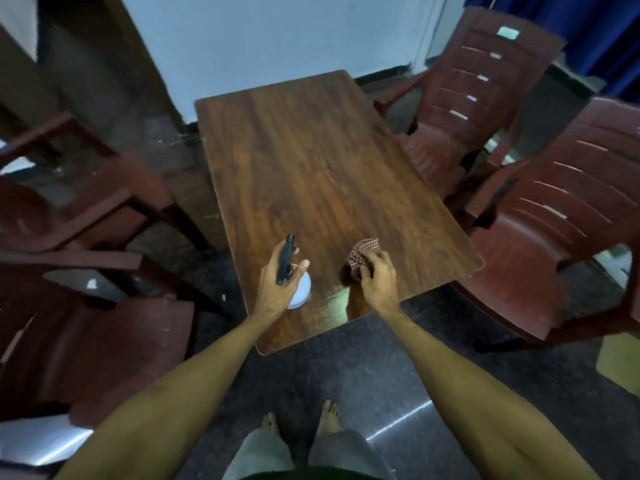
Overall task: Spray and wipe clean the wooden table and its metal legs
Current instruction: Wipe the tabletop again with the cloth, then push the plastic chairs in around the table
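Table, wood-grain top, runs at a slant from centre frame down to btm centre, its near end closest to me. Both hands sit at that near end, lower centre of frame. L hand is wrapped round the top of the spray bottle, fingers curled by the black trigger head, thumb sticking out to the right. The white bottle body shows below the palm, close to the table's left edge; I can't tell if its base rests on the wood. R hand is just right of that, fingers bunched on a red-and-white checked cloth, holding it crumpled at the tabletop. The cloth pokes out past the fingertips toward frame top. Hands are near each other, not touching. I see pale glare on the wood between and below them. Outward from there, dark red plastic chairs ring the table: one w/ slatted back at upper right, another at mid right close to the table edge, and two blurred ones at mid left and lower left. Dark speckled floor fills the btm, w/ bare feet and light trouser legs at btm centre. Pale wall spans top centre; blue curtain hangs in the upper right corner.
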Demonstrator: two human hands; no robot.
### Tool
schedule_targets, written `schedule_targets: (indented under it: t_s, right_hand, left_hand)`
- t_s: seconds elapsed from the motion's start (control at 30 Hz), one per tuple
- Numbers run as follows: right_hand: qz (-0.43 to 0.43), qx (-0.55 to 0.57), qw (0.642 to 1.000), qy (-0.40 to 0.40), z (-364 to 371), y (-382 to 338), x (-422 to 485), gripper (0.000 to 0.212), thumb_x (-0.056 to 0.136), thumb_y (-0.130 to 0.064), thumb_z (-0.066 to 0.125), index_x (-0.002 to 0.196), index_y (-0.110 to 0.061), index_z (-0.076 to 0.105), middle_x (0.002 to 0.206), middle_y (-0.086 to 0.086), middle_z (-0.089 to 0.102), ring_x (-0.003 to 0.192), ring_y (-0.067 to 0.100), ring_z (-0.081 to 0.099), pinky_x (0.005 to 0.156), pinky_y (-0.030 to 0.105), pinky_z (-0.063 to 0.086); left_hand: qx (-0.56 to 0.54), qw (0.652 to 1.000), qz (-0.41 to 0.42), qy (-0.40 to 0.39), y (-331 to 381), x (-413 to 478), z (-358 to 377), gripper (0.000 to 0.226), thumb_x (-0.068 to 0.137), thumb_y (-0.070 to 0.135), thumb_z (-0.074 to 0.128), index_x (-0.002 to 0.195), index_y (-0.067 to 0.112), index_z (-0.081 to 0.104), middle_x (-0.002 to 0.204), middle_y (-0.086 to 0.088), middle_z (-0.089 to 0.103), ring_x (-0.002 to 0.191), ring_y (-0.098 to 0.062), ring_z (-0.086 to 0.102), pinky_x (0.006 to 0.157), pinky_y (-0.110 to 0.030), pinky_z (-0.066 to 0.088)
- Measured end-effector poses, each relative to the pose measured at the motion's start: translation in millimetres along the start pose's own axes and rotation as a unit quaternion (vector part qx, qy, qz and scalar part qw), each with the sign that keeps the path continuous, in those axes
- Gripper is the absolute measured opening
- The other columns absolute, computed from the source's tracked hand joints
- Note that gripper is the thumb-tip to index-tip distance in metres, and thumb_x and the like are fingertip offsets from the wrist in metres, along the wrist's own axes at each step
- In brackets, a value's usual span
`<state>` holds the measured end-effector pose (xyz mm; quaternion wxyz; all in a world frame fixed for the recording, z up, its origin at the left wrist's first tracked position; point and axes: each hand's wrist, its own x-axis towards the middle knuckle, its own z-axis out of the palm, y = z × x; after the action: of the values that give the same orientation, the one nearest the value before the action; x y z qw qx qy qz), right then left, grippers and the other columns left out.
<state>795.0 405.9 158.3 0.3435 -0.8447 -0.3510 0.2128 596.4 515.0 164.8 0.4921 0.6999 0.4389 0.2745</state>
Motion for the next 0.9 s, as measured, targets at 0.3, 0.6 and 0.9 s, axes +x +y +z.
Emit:
schedule_targets:
  t_s: [0.3,0.6,0.9]
  right_hand:
    - [-0.022,-0.145,0.979,-0.141,2.3,0.7,10.8,0.053,0.096,-0.007,0.054,0.148,-0.016,0.046,0.162,0.013,0.025,0.15,0.03,0.022,0.12,0.043,0.026]
    - [-0.194,-0.053,0.974,0.108,7.1,-142.6,-63.5,0.042,0.084,0.002,0.054,0.121,-0.014,0.068,0.134,0.002,0.054,0.125,0.02,0.048,0.1,0.033,0.045]
    - [-0.29,-0.092,0.95,-0.074,149.7,-243.7,-184.0,0.041,0.094,-0.012,0.058,0.134,-0.009,0.059,0.135,0.01,0.054,0.128,0.028,0.049,0.104,0.04,0.044]
  left_hand:
    - [0.051,0.995,-0.031,-0.075,-5.2,-7.8,-28.2,0.086,0.077,0.02,0.088,0.148,0.031,0.041,0.14,0.005,0.059,0.125,-0.014,0.059,0.104,-0.039,0.049]
    - [0.104,0.991,-0.063,-0.054,-7.7,-69.0,-145.4,0.074,0.087,-0.001,0.07,0.152,0.023,0.043,0.157,-0.001,0.042,0.139,-0.019,0.045,0.1,-0.031,0.043]
    - [0.176,0.982,-0.068,0.011,-52.5,-173.4,-303.1,0.057,0.091,0.011,0.067,0.145,0.025,0.052,0.152,0.0,0.052,0.138,-0.019,0.049,0.102,-0.034,0.047]
